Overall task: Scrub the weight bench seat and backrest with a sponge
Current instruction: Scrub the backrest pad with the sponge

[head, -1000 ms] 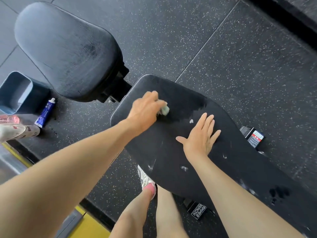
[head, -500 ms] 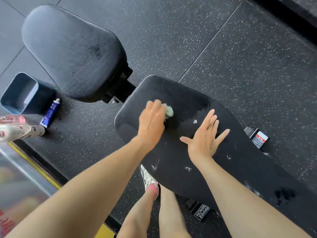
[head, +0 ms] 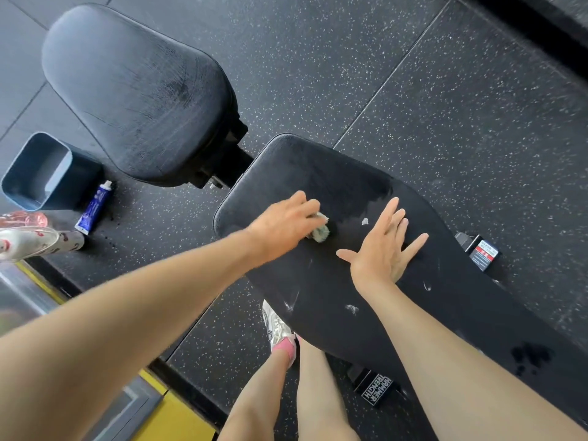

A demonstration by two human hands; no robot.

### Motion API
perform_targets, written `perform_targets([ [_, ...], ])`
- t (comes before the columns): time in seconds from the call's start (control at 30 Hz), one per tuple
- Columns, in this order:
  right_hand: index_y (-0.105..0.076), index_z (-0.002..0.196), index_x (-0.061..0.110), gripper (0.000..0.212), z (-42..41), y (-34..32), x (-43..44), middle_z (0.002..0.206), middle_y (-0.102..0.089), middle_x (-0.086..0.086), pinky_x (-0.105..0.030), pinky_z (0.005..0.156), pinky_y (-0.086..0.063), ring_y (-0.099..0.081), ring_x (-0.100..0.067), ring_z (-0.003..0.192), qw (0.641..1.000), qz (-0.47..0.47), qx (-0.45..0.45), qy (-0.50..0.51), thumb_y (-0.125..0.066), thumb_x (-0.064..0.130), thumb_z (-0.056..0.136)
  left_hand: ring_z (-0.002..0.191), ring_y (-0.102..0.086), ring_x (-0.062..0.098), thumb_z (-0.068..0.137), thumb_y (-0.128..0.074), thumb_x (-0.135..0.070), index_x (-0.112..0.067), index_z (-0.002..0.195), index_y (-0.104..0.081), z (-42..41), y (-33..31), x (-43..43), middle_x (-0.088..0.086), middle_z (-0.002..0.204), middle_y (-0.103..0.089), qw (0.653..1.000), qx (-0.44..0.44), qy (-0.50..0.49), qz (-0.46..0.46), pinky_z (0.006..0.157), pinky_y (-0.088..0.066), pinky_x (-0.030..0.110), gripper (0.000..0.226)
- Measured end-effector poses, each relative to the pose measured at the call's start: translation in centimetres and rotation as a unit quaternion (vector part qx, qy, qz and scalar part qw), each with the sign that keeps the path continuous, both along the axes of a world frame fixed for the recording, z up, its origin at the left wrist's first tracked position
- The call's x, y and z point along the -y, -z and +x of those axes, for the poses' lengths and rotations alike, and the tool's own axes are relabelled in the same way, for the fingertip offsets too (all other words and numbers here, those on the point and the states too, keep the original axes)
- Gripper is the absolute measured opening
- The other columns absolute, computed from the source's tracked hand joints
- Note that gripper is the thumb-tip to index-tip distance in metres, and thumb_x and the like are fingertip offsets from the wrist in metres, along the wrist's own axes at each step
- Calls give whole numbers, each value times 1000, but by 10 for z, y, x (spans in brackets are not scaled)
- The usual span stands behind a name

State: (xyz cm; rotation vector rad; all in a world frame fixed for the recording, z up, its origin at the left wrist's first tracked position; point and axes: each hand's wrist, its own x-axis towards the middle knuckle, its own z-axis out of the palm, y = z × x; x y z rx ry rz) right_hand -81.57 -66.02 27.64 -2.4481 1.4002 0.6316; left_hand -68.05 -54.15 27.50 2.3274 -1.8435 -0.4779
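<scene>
A black padded backrest point(head: 318, 173) runs from the centre toward the lower right, marked with white foam smears and wet patches. The black seat pad point(head: 136, 93) lies at the upper left, streaked with scrub marks. My left hand point(head: 283, 229) grips a pale green sponge point(head: 320, 231) and presses it onto the backrest near its upper end. My right hand point(head: 383, 246) lies flat on the backrest just right of the sponge, fingers spread.
On the speckled rubber floor at the left stand a blue-grey bin point(head: 47, 173), a blue tube point(head: 94, 207) and a clear spray bottle point(head: 35, 241). My legs and a shoe point(head: 278, 329) are beside the bench. Bench feet point(head: 479, 253) stick out on the right.
My left hand has slid the sponge toward me along the backrest and sits lower on the pad. My right hand stays flat, fingers spread a little wider.
</scene>
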Motion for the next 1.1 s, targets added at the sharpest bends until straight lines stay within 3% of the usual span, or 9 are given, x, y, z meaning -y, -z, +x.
perform_targets([
  [0.07, 22, 147, 11, 133, 0, 1, 0, 159, -6, -15, -54, 113, 10, -6, -26, 147, 1000, -1, 1, 0, -77, 50, 69, 86, -46, 29, 63, -52, 13, -15, 102, -67, 27, 2, -5, 7, 92, -56, 993, -15, -120, -4, 51, -40, 31, 50],
  [0.17, 24, 147, 12, 133, 0, 2, 0, 159, -5, -15, -54, 113, 10, -5, -26, 148, 1000, -5, 2, 1, -77, 50, 69, 94, -41, 31, 67, -49, 15, -14, 111, -64, 22, -3, 1, 8, 101, -53, 919, -18, -394, 8, 61, -45, 43, 55],
  [0.37, 22, 147, 13, 124, -6, -3, -3, 158, 2, -20, -54, 114, 7, 0, -31, 147, 999, -27, 14, -31, -73, 50, 75, 82, -50, 24, 66, -66, 6, -16, 100, -65, -33, -8, -10, 4, 92, -54, 996, -68, 45, 43, 45, -38, 27, 41],
  [0.43, 16, 149, 13, 116, -11, -7, -8, 157, 5, -23, -51, 115, 5, -1, -32, 147, 998, -26, 27, -45, -71, 45, 80, 87, -48, 26, 67, -60, 9, -12, 107, -62, -17, 2, -15, 7, 95, -51, 993, -59, -95, 44, 47, -37, 30, 45],
  [0.53, 2, 152, 12, 103, -20, -8, -20, 157, -4, -23, -49, 117, -2, -8, -32, 146, 997, -21, 53, -60, -70, 38, 83, 92, -41, 27, 71, -50, 13, -10, 110, -59, -20, 0, -7, 9, 100, -45, 906, -53, -419, 30, 56, -43, 41, 46],
  [0.6, -11, 151, 9, 97, -28, -6, -28, 155, -16, -23, -50, 116, -10, -18, -31, 144, 995, -31, 67, -71, -73, 33, 80, 90, -41, 28, 69, -54, 11, -10, 106, -60, -41, -4, -1, 9, 98, -46, 937, -64, -343, 36, 51, -35, 36, 43],
  [0.73, -23, 148, 5, 85, -37, -7, -43, 154, -22, -20, -49, 116, -12, -23, -31, 143, 995, -17, 61, -80, -72, 27, 82, 70, -51, 26, 55, -66, 4, -10, 97, -66, -43, 0, -14, 8, 82, -54, 999, -8, 37, -19, 50, -39, 32, 44],
  [0.93, -20, 149, 7, 68, -40, -12, -51, 157, -16, -14, -46, 117, -5, -20, -26, 144, 994, 19, 53, -99, -54, 31, 95, 84, -43, 33, 59, -55, 15, -5, 100, -59, -31, 4, -8, 15, 94, -46, 927, -42, -372, 7, 56, -38, 38, 46],
  [1.1, -4, 151, 7, 87, -38, -15, -49, 159, 0, -15, -51, 116, 4, -5, -25, 147, 992, 54, -2, -118, -56, 43, 92, 70, -48, 26, 58, -64, 3, -6, 90, -64, -64, 5, -27, 11, 81, -51, 999, -30, 12, -17, 49, -38, 32, 33],
])
